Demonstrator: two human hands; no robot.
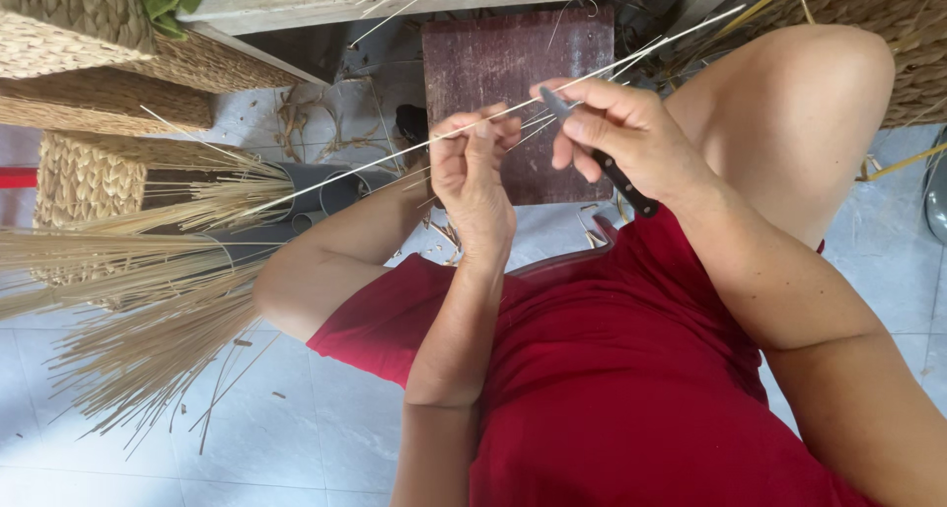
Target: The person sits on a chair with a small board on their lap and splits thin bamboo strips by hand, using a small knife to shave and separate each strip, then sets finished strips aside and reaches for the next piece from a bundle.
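At the far left, woven baskets (94,177) stand stacked on the tiled floor (296,438), and a thick sheaf of pale straw (148,300) fans out in front of them, some of it tucked into grey tubes (316,196). One long thin reed (395,157) runs up from that sheaf, slanting to the upper right across the whole scene. Near the middle, the left hand (473,172) pinches this reed between thumb and fingertips, its grip closed on the stalk, the forearm rising from the lap. Behind the hands lies a dark red board (513,63) under the edge of a grey bench (296,4). Just right of the left hand, the right hand (617,132) is closed around a knife (617,177) with a black handle, the blade end laid against the reed close to the left fingertips; the two hands are near each other but apart. The reed goes on past the right hand toward the top right, above a bare knee (799,103). A red garment (612,369) covers the lap below.
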